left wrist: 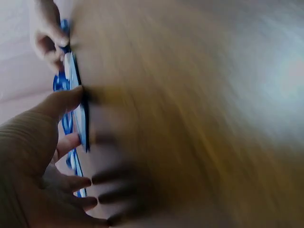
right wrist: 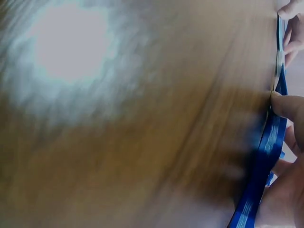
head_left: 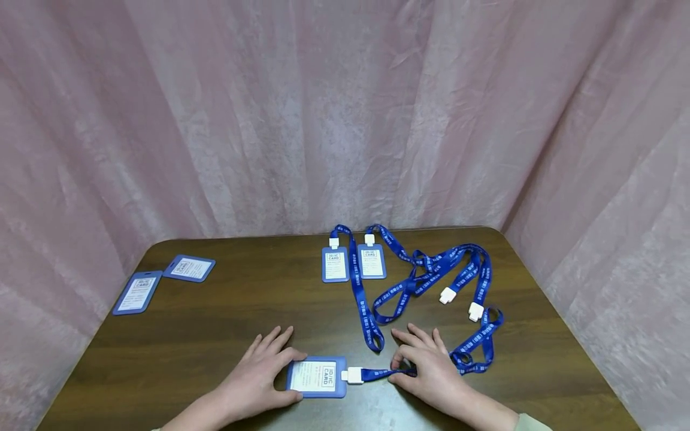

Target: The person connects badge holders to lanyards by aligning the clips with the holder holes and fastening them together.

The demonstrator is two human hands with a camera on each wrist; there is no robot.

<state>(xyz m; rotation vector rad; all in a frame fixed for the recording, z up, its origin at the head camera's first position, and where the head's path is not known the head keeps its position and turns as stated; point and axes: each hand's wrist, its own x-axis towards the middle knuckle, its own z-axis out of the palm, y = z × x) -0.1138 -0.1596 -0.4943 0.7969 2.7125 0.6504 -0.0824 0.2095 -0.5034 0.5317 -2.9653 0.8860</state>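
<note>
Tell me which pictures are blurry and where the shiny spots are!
Head view: mostly clear, big letters readable on the nearest blue plastic card holder; left wrist view: brown wooden table smeared, pale glare at right, dark shadows beside the left hand; right wrist view: table smeared too, big white glare at upper left.

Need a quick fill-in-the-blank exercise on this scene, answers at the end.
1. The left hand grips a badge whose bold heading reads "ID/IC ____".
2. The right hand pinches a lanyard whose clip is ____ in color.
3. At the left end of the table, ____ loose badges lie without lanyards.

Missing words: CARD; white; two.
</note>
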